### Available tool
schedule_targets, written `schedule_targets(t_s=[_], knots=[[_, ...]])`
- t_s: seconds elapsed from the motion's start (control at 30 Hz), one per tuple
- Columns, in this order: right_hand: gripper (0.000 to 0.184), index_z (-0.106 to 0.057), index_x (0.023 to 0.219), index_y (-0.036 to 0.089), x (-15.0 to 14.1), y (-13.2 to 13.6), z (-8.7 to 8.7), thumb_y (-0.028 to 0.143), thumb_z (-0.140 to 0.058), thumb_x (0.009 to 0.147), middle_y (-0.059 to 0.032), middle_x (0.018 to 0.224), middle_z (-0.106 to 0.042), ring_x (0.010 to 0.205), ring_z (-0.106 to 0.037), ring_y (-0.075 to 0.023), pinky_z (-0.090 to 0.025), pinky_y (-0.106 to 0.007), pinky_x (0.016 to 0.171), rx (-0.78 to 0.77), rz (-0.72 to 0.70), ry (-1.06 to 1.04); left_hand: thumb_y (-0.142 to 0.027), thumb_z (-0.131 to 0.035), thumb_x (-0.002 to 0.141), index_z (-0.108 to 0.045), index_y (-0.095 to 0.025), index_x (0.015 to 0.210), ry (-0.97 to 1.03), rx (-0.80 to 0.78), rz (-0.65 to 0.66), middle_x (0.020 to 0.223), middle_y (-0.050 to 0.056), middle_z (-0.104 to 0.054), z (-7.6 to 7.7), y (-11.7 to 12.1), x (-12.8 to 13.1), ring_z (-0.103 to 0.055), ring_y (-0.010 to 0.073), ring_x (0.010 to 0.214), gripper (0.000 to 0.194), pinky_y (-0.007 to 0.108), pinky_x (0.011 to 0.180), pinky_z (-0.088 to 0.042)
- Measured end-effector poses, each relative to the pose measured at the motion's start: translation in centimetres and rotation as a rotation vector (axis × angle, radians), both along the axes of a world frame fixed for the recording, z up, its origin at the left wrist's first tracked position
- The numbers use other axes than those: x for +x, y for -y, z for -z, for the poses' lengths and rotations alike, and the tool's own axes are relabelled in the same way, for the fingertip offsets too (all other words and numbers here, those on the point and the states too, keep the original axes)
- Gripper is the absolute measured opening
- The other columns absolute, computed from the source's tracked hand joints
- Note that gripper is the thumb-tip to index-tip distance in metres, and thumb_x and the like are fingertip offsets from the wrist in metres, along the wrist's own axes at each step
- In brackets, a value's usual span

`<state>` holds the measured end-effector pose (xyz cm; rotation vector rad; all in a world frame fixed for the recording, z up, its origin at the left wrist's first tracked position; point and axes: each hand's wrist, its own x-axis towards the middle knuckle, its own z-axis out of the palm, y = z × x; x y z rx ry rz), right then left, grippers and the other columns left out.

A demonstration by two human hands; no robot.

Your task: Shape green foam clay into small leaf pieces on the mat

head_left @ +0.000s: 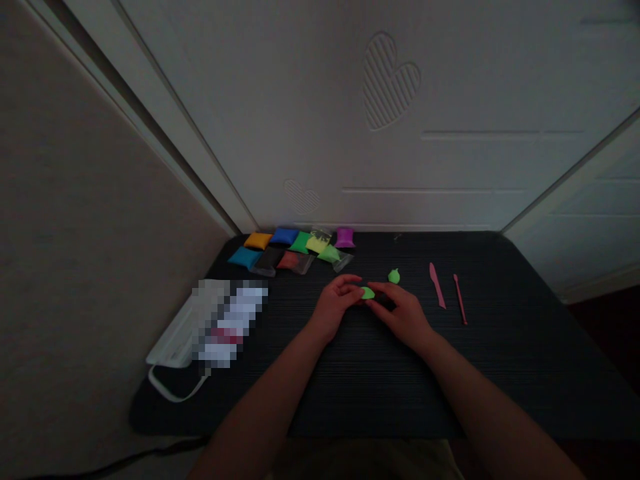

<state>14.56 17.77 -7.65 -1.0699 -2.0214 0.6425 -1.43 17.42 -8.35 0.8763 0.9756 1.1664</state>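
Lime-green modelling clay (pixel 368 293), a small, smooth, tapering piece, is pinched by the left hand (pixel 334 303) and the right hand (pixel 404 313) over the dark, finely ridged tabletop (pixel 380 393), as I watch remotely through the head camera. Just beyond lies a rounded green lump (pixel 394 276) with a pointed tip; rightward, a slim pink modelling knife (pixel 437 285) and thin rod (pixel 461 300); farther left, pillowy coloured packets (pixel 289 260).

A person's left grip (pixel 331 305) and right grip (pixel 407 315) hold a light-green piece (pixel 368 293) between them; on the dark table (pixel 380 393) lie a green lump (pixel 394 276), pink knife (pixel 437 285) and pink stick (pixel 460 300).
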Motion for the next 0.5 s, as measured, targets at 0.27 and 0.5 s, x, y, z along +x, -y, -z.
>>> schedule_targets(t_s=[0.27,0.5], knots=[[0.024,-0.055,0.1,0.022,0.06,0.0,0.03,0.023,-0.053,0.076,-0.0027,0.09,-0.061,0.08,-0.057,-0.0155,-0.046,-0.03,0.072,-0.018,-0.003,-0.003,-0.02,-0.063,0.067,-0.052,-0.017,0.097,0.078,0.001,0.049,0.078,0.002,-0.063,-0.04,0.12,0.06,-0.06,0.0135,0.075,0.033,0.028,0.072,-0.043],[0.026,-0.055,0.101,0.022,-0.12,0.13,-0.17,0.027,-0.054,0.075,-0.003,0.09,-0.061,0.077,-0.056,-0.0154,-0.045,-0.029,0.069,-0.146,0.031,-0.101,-0.018,-0.066,0.064,-0.054,-0.017,0.093,0.076,-0.01,0.014,0.08,0.001,-0.063,0.09,0.08,0.14,-0.059,0.012,0.075,0.031,0.027,0.074,-0.042]])
